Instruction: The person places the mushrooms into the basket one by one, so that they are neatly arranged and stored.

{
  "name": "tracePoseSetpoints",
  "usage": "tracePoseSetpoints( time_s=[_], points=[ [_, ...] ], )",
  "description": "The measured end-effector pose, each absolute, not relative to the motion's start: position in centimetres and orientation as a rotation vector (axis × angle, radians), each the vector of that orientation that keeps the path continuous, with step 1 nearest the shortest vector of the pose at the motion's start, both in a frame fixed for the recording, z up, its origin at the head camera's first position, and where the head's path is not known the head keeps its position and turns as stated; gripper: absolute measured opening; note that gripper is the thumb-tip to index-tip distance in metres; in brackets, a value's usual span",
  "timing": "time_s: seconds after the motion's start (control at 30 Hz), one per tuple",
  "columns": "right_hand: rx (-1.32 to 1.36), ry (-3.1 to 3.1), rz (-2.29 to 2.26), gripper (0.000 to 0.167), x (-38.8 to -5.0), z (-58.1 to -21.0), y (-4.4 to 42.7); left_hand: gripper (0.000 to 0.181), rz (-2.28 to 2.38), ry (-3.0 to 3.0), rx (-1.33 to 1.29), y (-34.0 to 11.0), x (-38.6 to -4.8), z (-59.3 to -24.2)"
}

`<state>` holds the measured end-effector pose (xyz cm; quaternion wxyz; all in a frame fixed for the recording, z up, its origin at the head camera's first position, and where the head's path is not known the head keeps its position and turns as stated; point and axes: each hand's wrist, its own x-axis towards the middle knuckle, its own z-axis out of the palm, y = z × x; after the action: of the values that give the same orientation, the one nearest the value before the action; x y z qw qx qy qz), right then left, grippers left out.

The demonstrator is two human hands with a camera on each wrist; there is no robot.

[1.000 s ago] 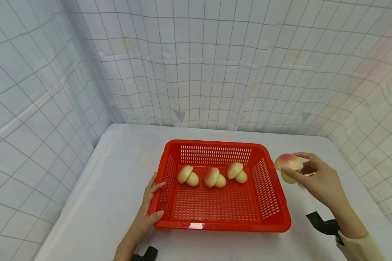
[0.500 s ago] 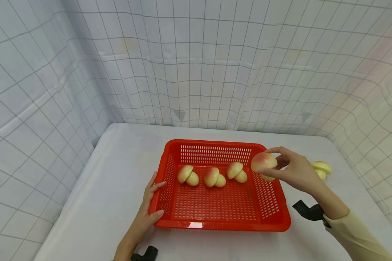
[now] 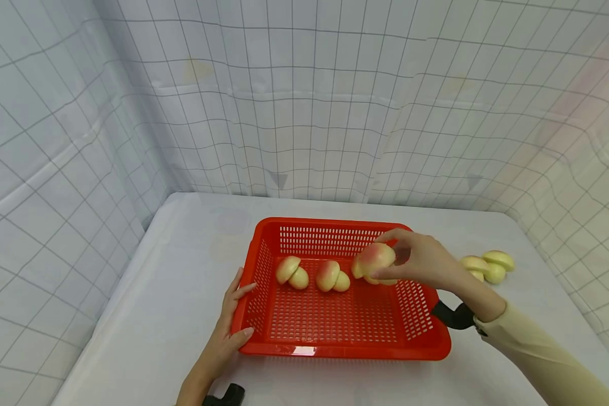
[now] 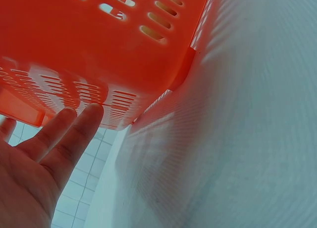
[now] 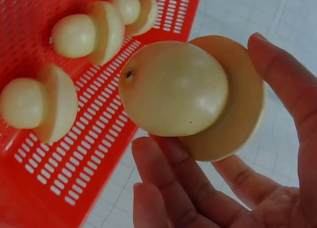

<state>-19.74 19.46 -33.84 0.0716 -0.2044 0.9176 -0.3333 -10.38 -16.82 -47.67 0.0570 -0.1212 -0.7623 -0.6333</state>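
"What has the right hand (image 3: pixel 420 260) got?"

"A pink-blushed mushroom (image 3: pixel 378 256), pinched between thumb and fingers. It sits at the fingertips, out past the palm on the person's left, over the right part of the red perforated basket (image 3: pixel 335 332)."

"Does it touch anything in there?"

"Hard to judge. In the head view it partly covers the rightmost mushroom (image 3: pixel 356 268) inside, and how high it is held isn't clear."

"And the others?"

"The leftmost mushroom (image 3: pixel 287 270) and the middle mushroom (image 3: pixel 327 276) lie on their sides in the basket, apart from both hands. A yellow mushroom (image 3: pixel 498 258) and a paler mushroom (image 3: pixel 473 262) lie next to each other on the white cloth (image 3: pixel 182 282), right of the basket."

"The left hand (image 3: pixel 227 327)?"

"At the basket's left side, fingers extended, some along the outer wall, thumb over the rim."
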Motion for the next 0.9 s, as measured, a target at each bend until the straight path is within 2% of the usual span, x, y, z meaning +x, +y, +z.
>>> tracePoseSetpoints(
  time_s=[0.47, 0.9],
  points=[
    [-0.819, 2.685, -0.887, 0.051, -20.6, -34.9, 13.9, 0.069, -1.911, -2.296, -0.41, -16.8, -10.3, -47.7],
    [-0.919, 2.616, -0.687, 0.052, -21.2, -37.1, 9.7, 0.069, -1.899, -2.304, -0.408, -16.8, -10.3, -47.6]
  ],
)
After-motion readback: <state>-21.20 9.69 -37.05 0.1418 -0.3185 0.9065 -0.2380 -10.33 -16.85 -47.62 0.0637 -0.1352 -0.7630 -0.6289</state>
